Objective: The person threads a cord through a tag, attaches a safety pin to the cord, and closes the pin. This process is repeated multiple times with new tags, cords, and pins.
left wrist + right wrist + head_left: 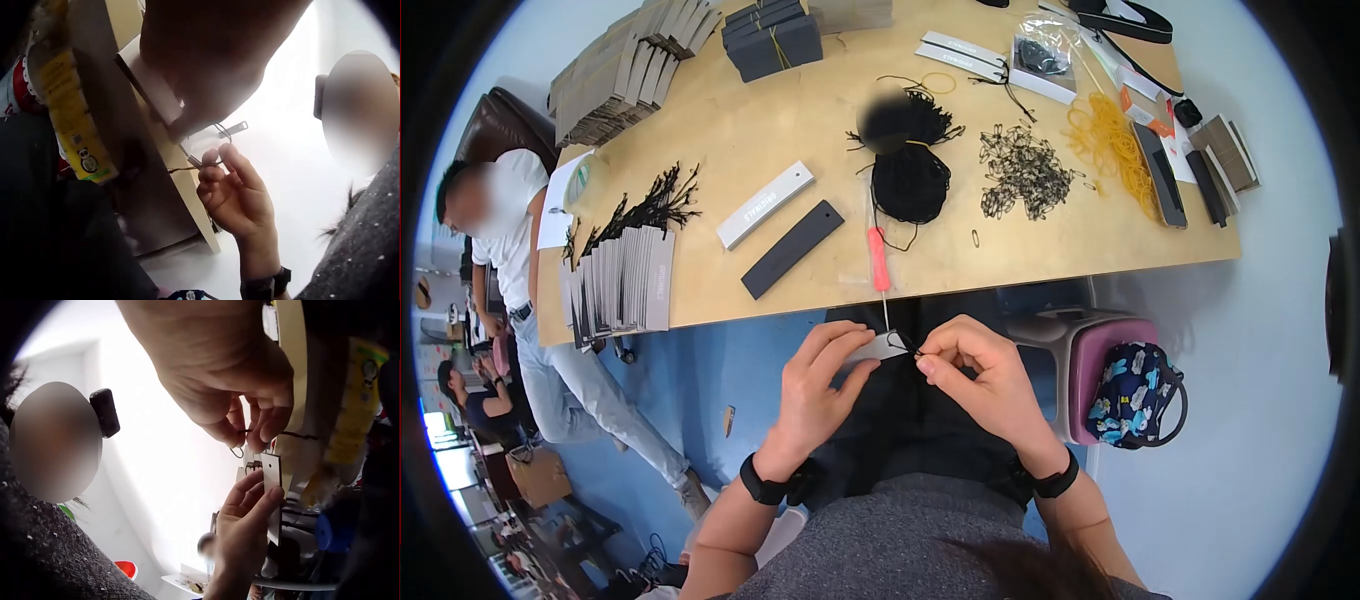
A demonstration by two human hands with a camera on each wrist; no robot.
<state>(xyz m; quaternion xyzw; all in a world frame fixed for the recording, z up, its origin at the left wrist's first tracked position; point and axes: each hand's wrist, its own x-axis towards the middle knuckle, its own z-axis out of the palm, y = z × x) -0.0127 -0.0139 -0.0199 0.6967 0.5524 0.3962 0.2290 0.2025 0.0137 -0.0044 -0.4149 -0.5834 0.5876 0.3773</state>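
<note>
Near the table's front edge, my left hand (825, 385) holds a pale hang tag (878, 349) between thumb and fingers. The tag's punched hole shows in the right wrist view, at the end of the tag (272, 487) beside my right hand (231, 381). That right hand (978, 370) pinches a thin black cord (908, 344) close to the tag's end. In the left wrist view the cord (181, 169) trails out past the right fingertips. A pink-handled tool (878, 262) lies at the table edge, its thin metal shaft pointing toward the tag.
On the table (820, 280) lie a stack of tags (625, 280) with black cords, a black cord bundle (910, 185), a heap of small pins (1025, 170) and yellow rubber bands (1112, 150). A stool (1090, 365) with a patterned bag (1135, 395) stands right. A person (520, 220) sits left.
</note>
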